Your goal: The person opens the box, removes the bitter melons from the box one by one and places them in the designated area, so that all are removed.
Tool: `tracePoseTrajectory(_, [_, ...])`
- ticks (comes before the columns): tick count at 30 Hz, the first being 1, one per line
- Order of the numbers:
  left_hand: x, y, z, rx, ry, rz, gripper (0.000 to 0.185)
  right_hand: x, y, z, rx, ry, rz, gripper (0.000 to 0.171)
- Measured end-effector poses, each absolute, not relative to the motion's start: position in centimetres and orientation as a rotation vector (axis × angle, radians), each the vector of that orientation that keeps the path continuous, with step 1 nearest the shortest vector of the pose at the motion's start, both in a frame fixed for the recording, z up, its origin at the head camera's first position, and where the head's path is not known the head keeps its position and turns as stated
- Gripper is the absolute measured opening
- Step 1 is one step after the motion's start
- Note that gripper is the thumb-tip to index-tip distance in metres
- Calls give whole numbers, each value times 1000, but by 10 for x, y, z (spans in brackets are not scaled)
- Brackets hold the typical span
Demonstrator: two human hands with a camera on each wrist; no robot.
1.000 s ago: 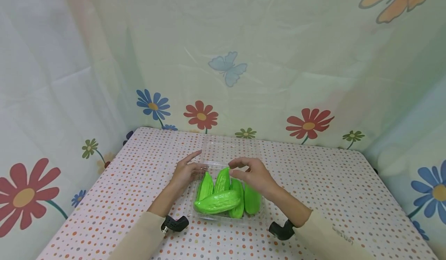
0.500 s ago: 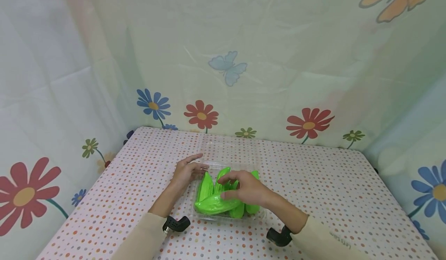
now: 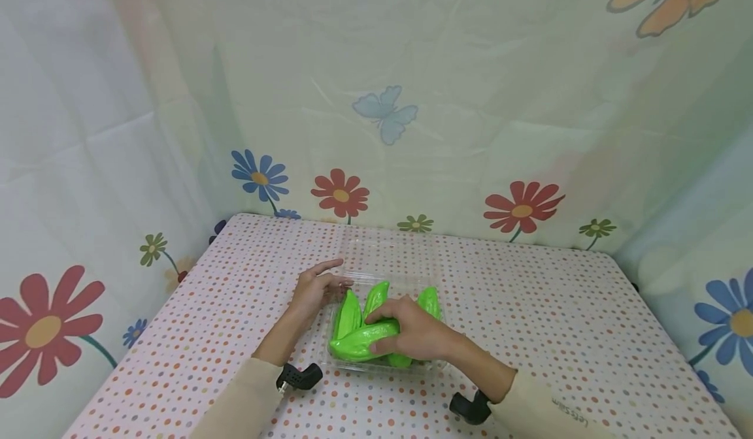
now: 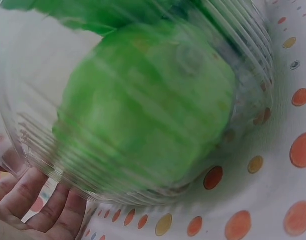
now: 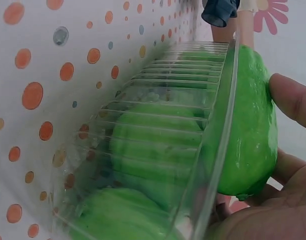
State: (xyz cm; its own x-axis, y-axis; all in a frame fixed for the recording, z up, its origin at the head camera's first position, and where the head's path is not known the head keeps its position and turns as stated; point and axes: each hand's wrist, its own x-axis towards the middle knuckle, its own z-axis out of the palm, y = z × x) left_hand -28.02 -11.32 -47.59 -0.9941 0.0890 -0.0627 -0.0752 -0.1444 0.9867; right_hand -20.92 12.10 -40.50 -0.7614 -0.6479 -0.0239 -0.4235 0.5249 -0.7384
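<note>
**Head view: right hand closes on the top gourd in the clear tray**

Head camera shows a bright green, ridged plastic bitter gourd [image 3: 360, 341] lying crosswise on top of several more upright green gourds [image 3: 348, 313] inside a shallow clear ribbed plastic tray [image 3: 376, 364]. The right hand [image 3: 412, 331] grips this top gourd, fingers curled over it and thumb against its near side; the right wrist view shows a fingertip [image 5: 292, 99] pressed on the green skin above the tray rim. The left hand [image 3: 314, 290] rests against the tray's far left corner with fingers relaxed and slightly spread, the index lifted. The tray sits near the middle of a table covered in a white cloth with coloured polka dots [image 3: 529, 308], backed by a pale flower-and-butterfly curtain [image 3: 388, 112].
</note>
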Motion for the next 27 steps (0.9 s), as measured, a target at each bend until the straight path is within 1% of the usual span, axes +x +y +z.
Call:
tracePoseTrajectory(7, [-280, -112, -476, 28, 1987, 2290, 52, -209, 123, -405, -898, 2464, -1068, 40])
tracePoseTrajectory(17, [-280, -111, -478, 34, 1971, 2299, 53, -206, 120, -405, -812, 2421, -1168, 35])
tracePoseTrajectory(23, [-281, -112, -479, 37, 1970, 2307, 51, -206, 120, -405, -806, 2435, -1203, 37])
tracePoseTrajectory(27, [-281, -113, -479, 25, 1970, 2304, 51, -206, 120, -406, -745, 2463, -1270, 37])
